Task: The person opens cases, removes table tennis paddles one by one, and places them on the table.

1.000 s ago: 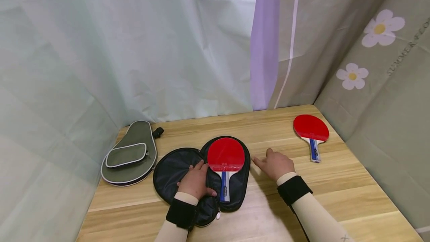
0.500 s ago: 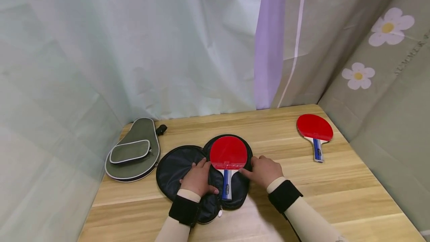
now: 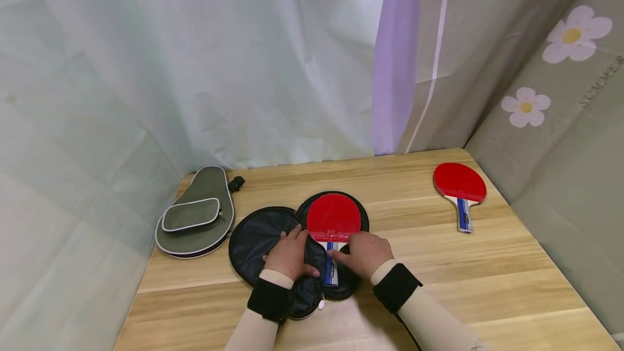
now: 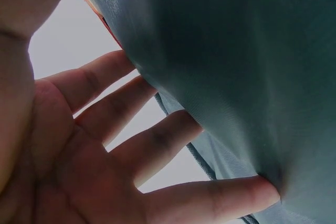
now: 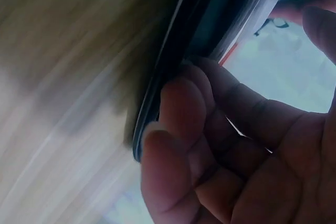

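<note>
A red table tennis bat (image 3: 334, 214) with a blue-and-white handle lies on the right half of an unzipped black bat case (image 3: 260, 232). My left hand (image 3: 288, 256) rests on the case's left flap, fingers spread and nearly straight; in the left wrist view the fingertips press into its dark fabric (image 4: 252, 77). At the bat's right side, my right hand (image 3: 366, 253) has its thumb over the handle and its fingers curled at the edge of bat and case, as the right wrist view shows close up. I cannot tell whether it pinches the bat.
A grey-green bat case (image 3: 205, 218) with white piping, a front pocket and a black strap lies at the left. A second red bat (image 3: 460, 182) lies at the far right of the wooden table (image 3: 195, 302). Curtains (image 3: 273, 80) hang behind and at both sides.
My right hand has moved left, from beside the black case onto the bat, its thumb coming over the handle. The left hand stays on the flap. The head view has shifted slightly.
</note>
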